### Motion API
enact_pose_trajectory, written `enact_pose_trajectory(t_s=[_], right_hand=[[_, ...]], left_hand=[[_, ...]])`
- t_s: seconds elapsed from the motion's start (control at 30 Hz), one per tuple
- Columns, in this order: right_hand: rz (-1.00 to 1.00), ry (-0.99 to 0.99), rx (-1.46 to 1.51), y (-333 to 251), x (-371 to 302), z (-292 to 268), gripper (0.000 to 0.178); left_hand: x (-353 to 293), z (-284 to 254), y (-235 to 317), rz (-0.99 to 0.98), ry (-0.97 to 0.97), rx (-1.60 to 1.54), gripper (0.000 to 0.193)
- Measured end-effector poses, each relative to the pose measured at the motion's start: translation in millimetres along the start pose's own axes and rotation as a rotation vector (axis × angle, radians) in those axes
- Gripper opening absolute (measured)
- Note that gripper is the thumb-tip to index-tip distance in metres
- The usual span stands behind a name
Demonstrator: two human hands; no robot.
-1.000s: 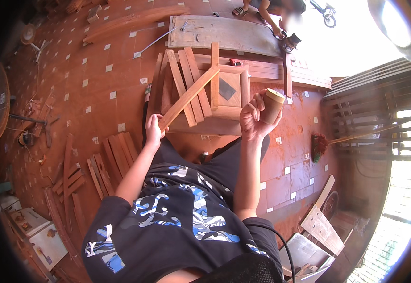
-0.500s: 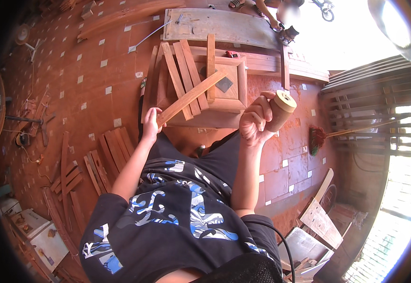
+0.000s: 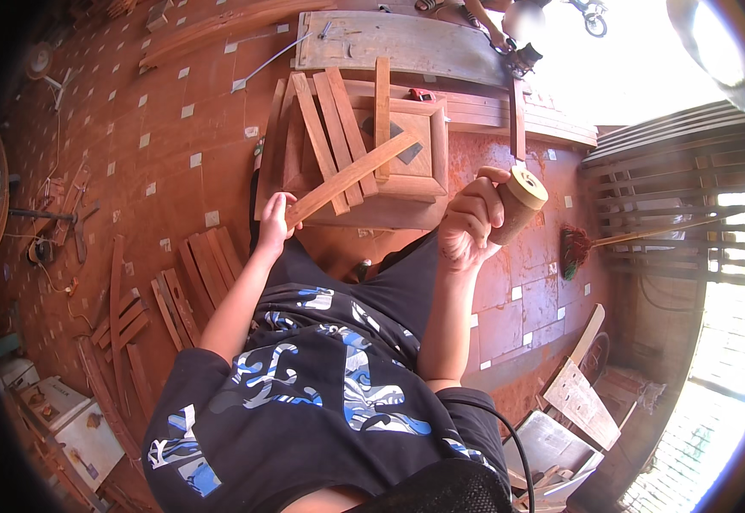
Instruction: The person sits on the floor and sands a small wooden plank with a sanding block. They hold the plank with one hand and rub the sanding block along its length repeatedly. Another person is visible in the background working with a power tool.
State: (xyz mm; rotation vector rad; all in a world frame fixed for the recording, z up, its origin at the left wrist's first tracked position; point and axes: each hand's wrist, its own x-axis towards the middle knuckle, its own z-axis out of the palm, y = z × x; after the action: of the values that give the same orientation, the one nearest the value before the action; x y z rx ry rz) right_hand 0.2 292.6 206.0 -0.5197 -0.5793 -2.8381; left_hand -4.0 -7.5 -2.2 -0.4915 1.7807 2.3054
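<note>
My left hand (image 3: 278,222) is closed round the near end of a wooden strip (image 3: 351,178). The strip slants away to the right, across other wooden strips (image 3: 335,137) lying on a panelled wooden piece (image 3: 428,186). Raised on the right, my right hand (image 3: 473,218) grips a brown cylinder (image 3: 516,218). Its upper end is pale yellow with a dark hole in the middle; I cannot make out its exact kind. One more strip (image 3: 382,94) lies on the panel, pointing away from me.
A red tool (image 3: 422,95) lies at the panel's far edge. Beyond is a long grey board (image 3: 389,43). Another person's hand (image 3: 500,43) holds a dark power tool (image 3: 524,58) at a narrow wooden piece (image 3: 518,120). More strips (image 3: 206,265) lie left; a red broom (image 3: 574,248) stands right.
My right hand has moved slightly right with the brown cylinder, which has tilted a little. My left hand stays on the wooden strip, almost unmoved.
</note>
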Motion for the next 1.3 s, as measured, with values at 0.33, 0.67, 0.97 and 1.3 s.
enact_pose_trajectory(t_s=[0.33,0.67,0.97,1.3], right_hand=[[0.051,-0.055,0.092,4,-3,2,0.029],[0.088,-0.076,0.130,8,-3,3,0.024],[0.088,-0.084,0.134,10,-3,2,0.024],[-0.168,0.354,-1.219,-26,-5,-11,0.050]], left_hand=[[0,-1,-2,-0.015,-0.036,0.017,0.034],[1,-1,-3,-0.044,-0.042,0.009,0.034],[2,0,-2,-0.055,-0.040,0.019,0.034],[3,-2,-7,-0.045,-0.024,0.015,0.032]])
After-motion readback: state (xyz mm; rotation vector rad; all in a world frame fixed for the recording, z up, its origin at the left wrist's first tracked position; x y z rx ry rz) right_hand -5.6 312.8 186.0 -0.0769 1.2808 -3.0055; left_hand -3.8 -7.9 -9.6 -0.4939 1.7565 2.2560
